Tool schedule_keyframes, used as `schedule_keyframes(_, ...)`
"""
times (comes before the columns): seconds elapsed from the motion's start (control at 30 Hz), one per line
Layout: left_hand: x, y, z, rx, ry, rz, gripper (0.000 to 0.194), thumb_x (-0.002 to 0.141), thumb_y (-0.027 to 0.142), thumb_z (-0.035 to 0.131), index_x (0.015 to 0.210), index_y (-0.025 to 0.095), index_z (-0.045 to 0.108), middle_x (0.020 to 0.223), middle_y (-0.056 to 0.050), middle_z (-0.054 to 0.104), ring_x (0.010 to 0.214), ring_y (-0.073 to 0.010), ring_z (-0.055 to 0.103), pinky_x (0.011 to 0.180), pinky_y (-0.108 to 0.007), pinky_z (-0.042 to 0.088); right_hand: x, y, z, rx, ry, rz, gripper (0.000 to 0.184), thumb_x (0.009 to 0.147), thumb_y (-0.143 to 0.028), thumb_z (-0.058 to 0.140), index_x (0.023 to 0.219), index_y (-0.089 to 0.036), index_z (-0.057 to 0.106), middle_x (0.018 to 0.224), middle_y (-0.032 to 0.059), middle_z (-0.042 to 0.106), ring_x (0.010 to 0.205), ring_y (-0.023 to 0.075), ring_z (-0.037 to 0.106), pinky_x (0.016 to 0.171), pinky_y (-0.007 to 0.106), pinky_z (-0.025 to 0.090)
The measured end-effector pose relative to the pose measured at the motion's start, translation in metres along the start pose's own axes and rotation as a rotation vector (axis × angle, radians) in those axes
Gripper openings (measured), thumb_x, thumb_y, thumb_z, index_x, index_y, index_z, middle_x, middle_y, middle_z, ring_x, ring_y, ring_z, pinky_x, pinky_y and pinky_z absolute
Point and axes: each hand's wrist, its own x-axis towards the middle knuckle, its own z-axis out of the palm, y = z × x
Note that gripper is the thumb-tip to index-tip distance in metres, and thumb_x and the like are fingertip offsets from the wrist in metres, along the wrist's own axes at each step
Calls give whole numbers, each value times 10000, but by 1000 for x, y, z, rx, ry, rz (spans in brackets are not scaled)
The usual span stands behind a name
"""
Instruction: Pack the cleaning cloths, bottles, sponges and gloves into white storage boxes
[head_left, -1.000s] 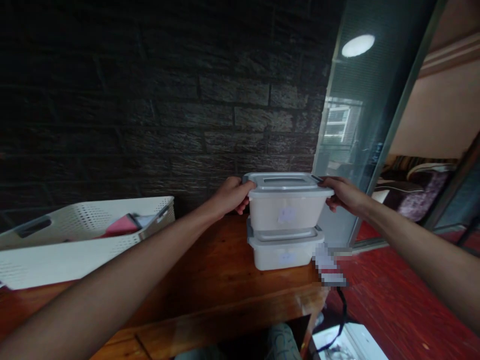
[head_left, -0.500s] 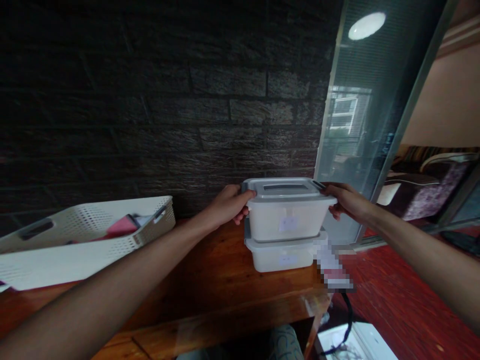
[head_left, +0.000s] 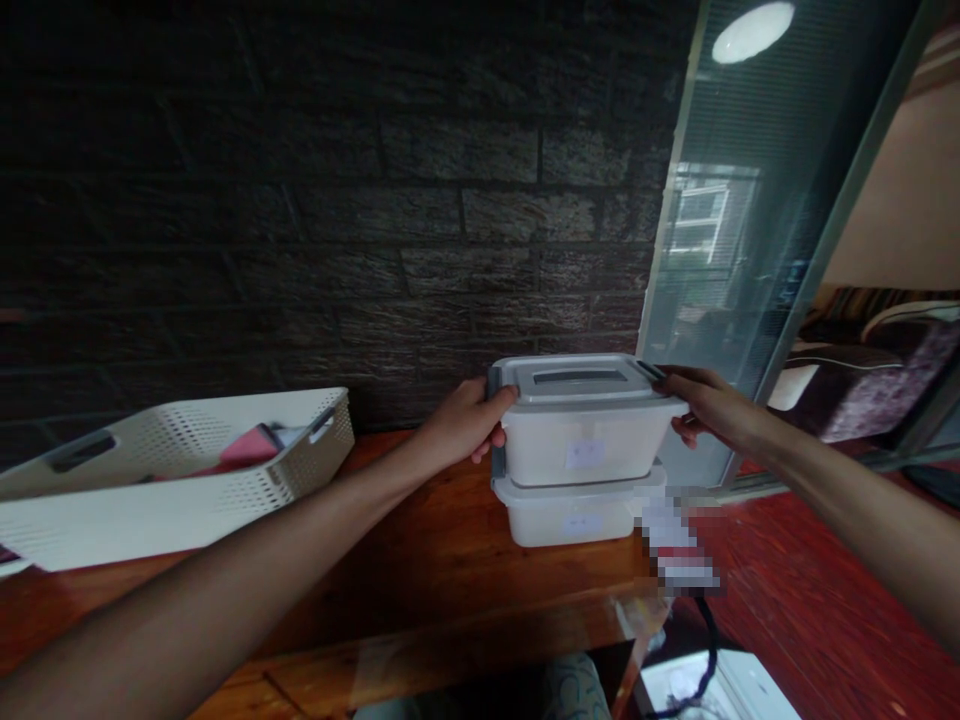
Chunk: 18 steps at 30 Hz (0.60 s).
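A translucent white upper box (head_left: 581, 435) with a grey lid rests on a matching lower box (head_left: 570, 515) at the right end of a wooden table (head_left: 442, 580). My left hand (head_left: 465, 425) grips the left end of the upper box under its lid rim, thumb on top. At the right end, my right hand (head_left: 701, 405) holds the same box with fingers curled beneath the rim. Each box has a small pale label on its front.
A white perforated basket (head_left: 172, 475) with a red item inside lies on the table's left side. A dark stone wall (head_left: 337, 220) stands right behind. A glass partition (head_left: 720, 260) rises to the right, with red floor (head_left: 810, 620) below and a black cord off the table corner.
The upper box has come down from a small gap above the lower box and now sits on it. Both hands stay on its ends.
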Motion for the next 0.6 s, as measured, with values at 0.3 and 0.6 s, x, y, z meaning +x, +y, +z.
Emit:
schedule_keyframes(0.3,1,1,-5,56,-30,-39,382,988,516,423,849,186,557,525,10,610,366,-114,504,349,-206,389,3,4,-1,34,-2,66,276,864,-371,636,1078,-198,610,622,-4,560,422,136,508,358,244,449)
schedule_keyframes(0.6,22,-23,-41,111,109,-178,584,995,646,320,990,152,632,597,0,610,438,-140,572,411,-234,452,-1,-2,-19,22,100,154,512,958,-541,437,1372,-240,456,542,-13,561,383,183,512,381,272,427)
